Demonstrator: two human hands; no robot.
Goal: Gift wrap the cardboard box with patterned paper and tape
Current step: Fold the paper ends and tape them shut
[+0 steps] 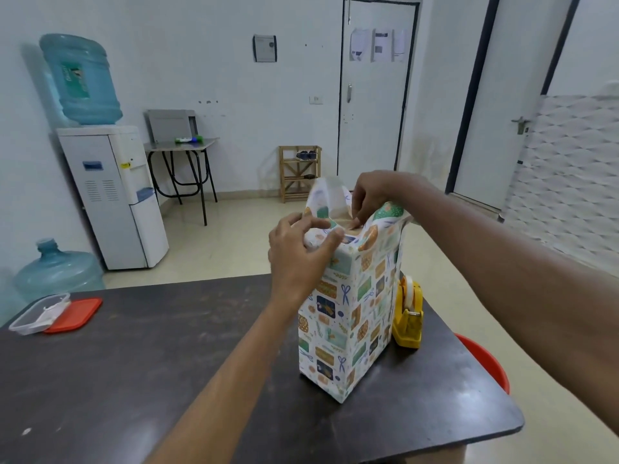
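Paper wraps all the sides that show: the patterned paper runs smoothly down the tall cardboard box, which stands on end on the dark table. Bare cardboard shows only as a sliver at the open top. Standing the box upright brings the unfinished end up to the hands, where the loose flaps can be folded inward.

At the box's top near corner, the left hand curls over a flap, thumb and fingers gripping the paper and holding it down against the edge, likely so the fold keeps its crease. Above the box's top, the right hand reaches down with its fingertips pressed together. It appears to pinch a paper edge into the opening, though the exact contact is too small to make out. A taller flap stands unfolded on the box's far side.

Just beside the box on its right sits a yellow tape dispenser, kept close for sealing the end. Well to the box's left lie a clear container and its red lid.
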